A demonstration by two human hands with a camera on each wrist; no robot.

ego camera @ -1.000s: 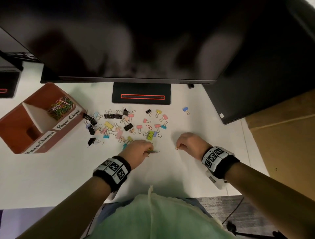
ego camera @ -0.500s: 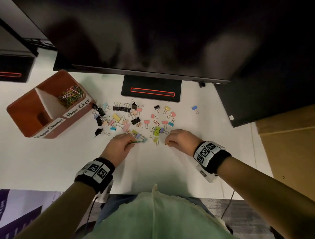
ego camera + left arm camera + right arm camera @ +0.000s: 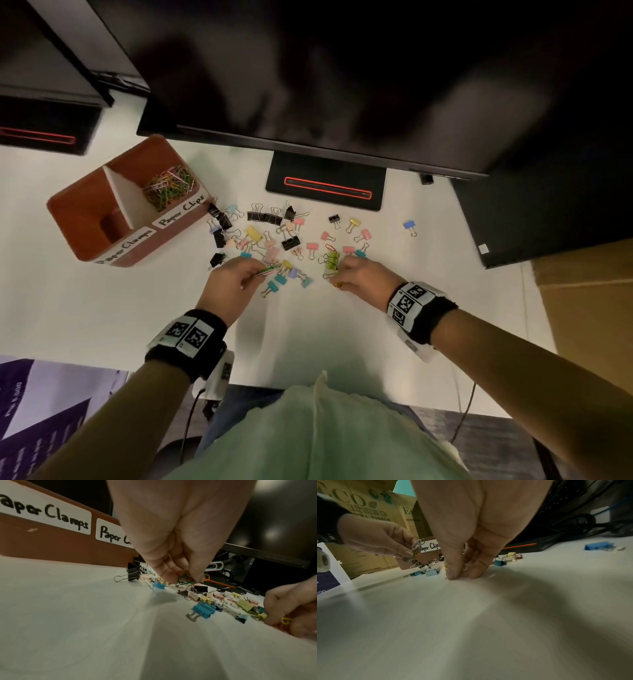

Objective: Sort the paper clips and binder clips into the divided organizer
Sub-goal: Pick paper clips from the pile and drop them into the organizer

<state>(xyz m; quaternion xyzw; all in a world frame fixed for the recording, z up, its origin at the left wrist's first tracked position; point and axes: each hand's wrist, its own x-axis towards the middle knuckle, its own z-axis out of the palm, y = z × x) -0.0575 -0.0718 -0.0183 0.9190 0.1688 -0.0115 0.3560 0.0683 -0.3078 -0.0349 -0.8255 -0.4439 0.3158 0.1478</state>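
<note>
A brown divided organizer [image 3: 85, 253] stands at the left of the white desk, labelled "Paper Clamps" [image 3: 51, 513] and "Paper Clips" [image 3: 183, 213]. Coloured paper clips [image 3: 169, 186] fill its far compartment. Many binder clips [image 3: 270, 236] lie scattered in front of the monitor stand. My left hand [image 3: 236, 279] pinches a small bunch of paper clips [image 3: 186, 579] just above the near edge of the pile. My right hand [image 3: 359, 277] presses its fingertips on the desk beside a yellow binder clip [image 3: 330, 262] and pinches a yellow paper clip [image 3: 285, 620].
A black monitor [image 3: 308, 85] overhangs the desk, its stand [image 3: 325, 185] behind the clips. A lone blue binder clip [image 3: 410, 226] lies to the right. A second dark screen [image 3: 534, 205] is at the right, a cardboard box [image 3: 368, 507] beyond the desk's left edge.
Both hands have moved forward from the bare desk up to the near edge of the binder clip pile. The left hand still holds its paper clips, the right its yellow one.
</note>
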